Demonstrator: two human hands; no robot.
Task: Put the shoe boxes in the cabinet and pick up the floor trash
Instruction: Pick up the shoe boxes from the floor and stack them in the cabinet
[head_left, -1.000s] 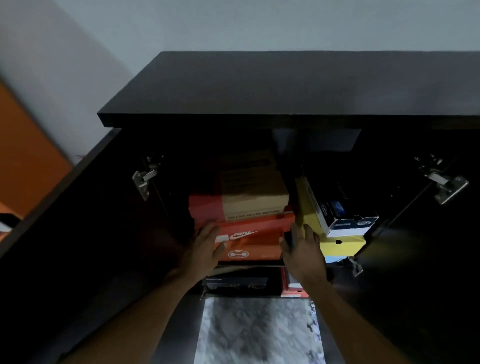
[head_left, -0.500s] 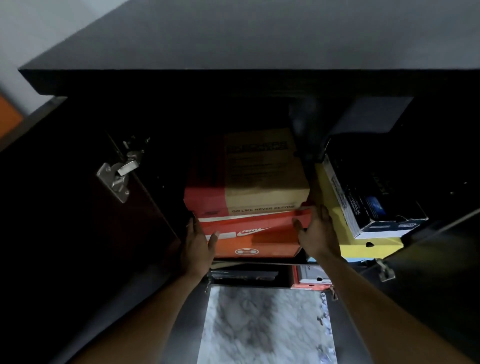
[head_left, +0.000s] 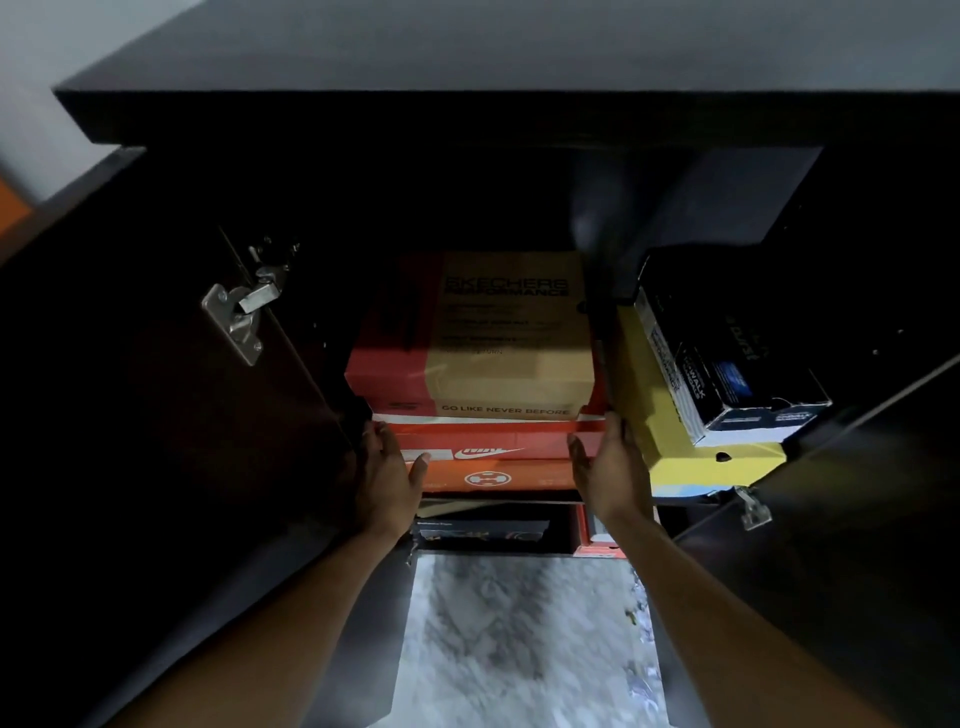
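Fingers (head_left: 373, 430) of left hand (head_left: 387, 478) and right hand (head_left: 613, 467) are pressed nearly straight on 2 sides of the orange box (head_left: 498, 460), thumbs on its front, likely to square it in the cabinet (head_left: 311, 119) under the tan box (head_left: 509, 332).

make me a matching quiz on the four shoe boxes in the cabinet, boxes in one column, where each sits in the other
1 orange box
2 tan box
3 yellow box
4 black box

a on top of the yellow box
b between the left hand and right hand
c stacked above the orange box
d under the black box

Pairs: 1-b, 2-c, 3-d, 4-a
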